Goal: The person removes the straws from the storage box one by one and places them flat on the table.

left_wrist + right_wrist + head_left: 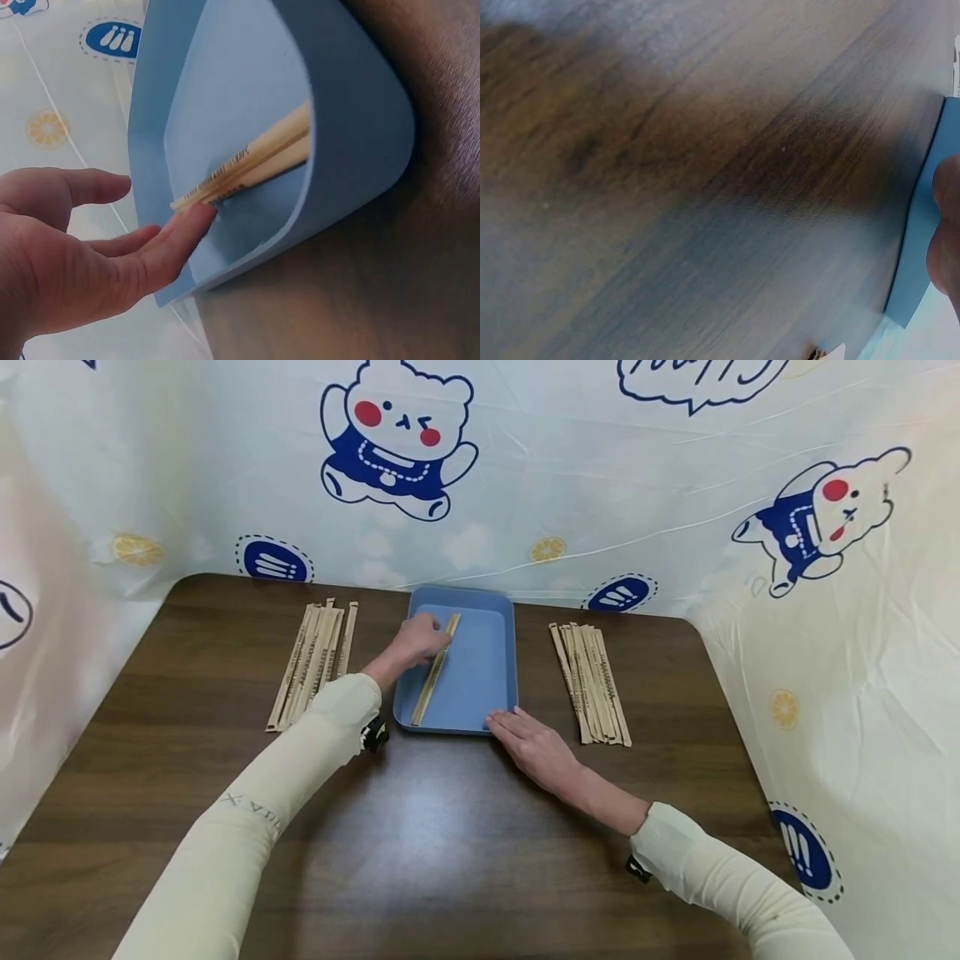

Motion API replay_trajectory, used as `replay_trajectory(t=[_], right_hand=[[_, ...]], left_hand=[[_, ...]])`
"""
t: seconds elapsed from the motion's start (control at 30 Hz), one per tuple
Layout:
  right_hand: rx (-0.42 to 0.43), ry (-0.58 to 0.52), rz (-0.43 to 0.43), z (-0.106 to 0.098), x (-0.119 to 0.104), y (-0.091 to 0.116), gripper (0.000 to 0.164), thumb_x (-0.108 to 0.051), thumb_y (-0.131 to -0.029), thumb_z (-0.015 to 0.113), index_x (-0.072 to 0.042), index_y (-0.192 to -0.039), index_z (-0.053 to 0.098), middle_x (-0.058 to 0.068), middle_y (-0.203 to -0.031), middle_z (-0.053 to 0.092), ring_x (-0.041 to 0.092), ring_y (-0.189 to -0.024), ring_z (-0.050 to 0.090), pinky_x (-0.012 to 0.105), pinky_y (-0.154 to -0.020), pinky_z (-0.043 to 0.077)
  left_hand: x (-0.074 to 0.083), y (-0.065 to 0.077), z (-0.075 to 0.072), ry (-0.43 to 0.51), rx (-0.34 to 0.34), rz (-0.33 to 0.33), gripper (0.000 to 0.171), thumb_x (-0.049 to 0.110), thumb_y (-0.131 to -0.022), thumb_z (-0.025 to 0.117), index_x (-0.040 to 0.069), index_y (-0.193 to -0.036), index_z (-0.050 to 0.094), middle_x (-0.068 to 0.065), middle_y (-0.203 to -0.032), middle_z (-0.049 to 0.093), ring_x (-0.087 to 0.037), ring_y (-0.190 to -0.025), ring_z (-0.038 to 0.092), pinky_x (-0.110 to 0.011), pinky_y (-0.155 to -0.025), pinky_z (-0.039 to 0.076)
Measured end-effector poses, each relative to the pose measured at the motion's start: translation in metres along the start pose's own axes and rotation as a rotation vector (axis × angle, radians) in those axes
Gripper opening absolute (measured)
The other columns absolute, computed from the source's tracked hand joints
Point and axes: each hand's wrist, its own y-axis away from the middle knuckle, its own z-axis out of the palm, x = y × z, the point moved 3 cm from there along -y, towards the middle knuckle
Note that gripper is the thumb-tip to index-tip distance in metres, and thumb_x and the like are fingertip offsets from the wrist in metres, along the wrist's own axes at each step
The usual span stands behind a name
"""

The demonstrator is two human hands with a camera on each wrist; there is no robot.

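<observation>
Inside a shallow blue tray (pixel 480 670) lie slim, tan paper-wrapped sticks (pixel 429 692), slanting along its left side. My left hand (pixel 422 639) is over that side of the tray. In the left wrist view its fingertips meet the end of the printed sticks (pixel 225 174), while the thumb stands apart from them. My right hand (pixel 536 747) rests with extended fingers on the tray's near right corner. The right wrist view catches only part of this hand (pixel 946 225) against the blue tray wall (pixel 919 259).
Several similar wrapped sticks (pixel 307 664) lie in a bundle left of the tray, partly behind the left sleeve. Another bundle (pixel 590 683) lies to the right. All rest on a dark wooden table (pixel 420 860), with a printed cloth (pixel 540 468) rising behind and at the sides.
</observation>
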Motion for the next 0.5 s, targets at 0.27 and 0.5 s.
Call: replay_trajectory(t=[0.27, 0.5], right_hand=[[0.026, -0.008, -0.005, 0.001, 0.001, 0.002, 0.033, -0.002, -0.089, 0.056, 0.002, -0.122, 0.057, 0.015, -0.121, 0.058, 0.024, -0.114, 0.052, 0.041, -0.098, 0.038], [0.007, -0.014, 0.014, 0.0, 0.001, 0.001, 0.033, -0.003, -0.09, 0.056, 0.001, -0.122, 0.058, 0.015, -0.122, 0.057, 0.023, -0.116, 0.05, 0.04, -0.1, 0.036]], left_hand=[[-0.005, -0.013, -0.003, -0.029, -0.033, -0.036, 0.035, -0.003, -0.082, 0.037, 0.015, -0.056, 0.021, 0.002, -0.052, 0.012, -0.013, -0.046, 0.009, -0.046, -0.064, 0.053], [-0.002, -0.017, 0.003, -0.271, -0.013, 0.025, 0.038, -0.006, -0.081, 0.037, 0.017, -0.056, 0.021, 0.002, -0.051, 0.013, -0.01, -0.041, 0.014, -0.032, -0.043, 0.045]])
